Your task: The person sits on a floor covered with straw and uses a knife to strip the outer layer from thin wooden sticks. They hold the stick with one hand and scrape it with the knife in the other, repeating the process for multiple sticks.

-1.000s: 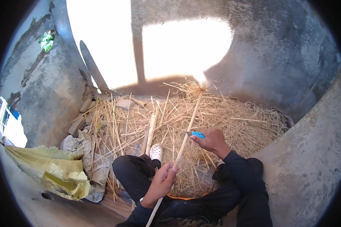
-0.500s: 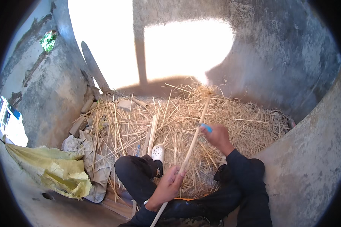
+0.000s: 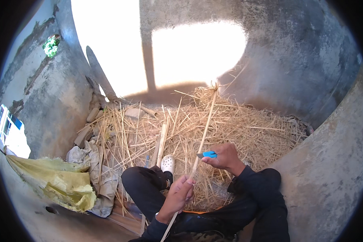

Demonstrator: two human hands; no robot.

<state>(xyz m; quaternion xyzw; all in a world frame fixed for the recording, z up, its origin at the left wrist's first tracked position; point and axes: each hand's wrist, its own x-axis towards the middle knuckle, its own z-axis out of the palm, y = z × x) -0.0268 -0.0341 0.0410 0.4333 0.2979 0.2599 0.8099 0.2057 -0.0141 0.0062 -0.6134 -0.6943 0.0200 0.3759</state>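
Note:
A long, pale strip of split cane or bamboo (image 3: 207, 126) slants from my lap up toward the far wall, with frayed curly fibres at its far end. My left hand (image 3: 180, 194) is closed around its lower part, above my thigh. In my right hand (image 3: 226, 156) is a knife with a blue handle (image 3: 209, 154). Its dark blade points left and lies at the strip, a little beyond my left hand; whether the edge is cutting cannot be made out.
Shavings and thin strips (image 3: 246, 129) lie heaped over the floor before me. Two flat slats (image 3: 162, 141) lean beside my white clog (image 3: 167, 163). A torn yellow sheet (image 3: 64, 181) hangs at left. Concrete walls (image 3: 294, 56) stand close around; stones (image 3: 93, 115) sit in the left corner.
My right hand with the knife has come down along the strip, nearer my left hand. The strip's far end has shifted up and slightly left.

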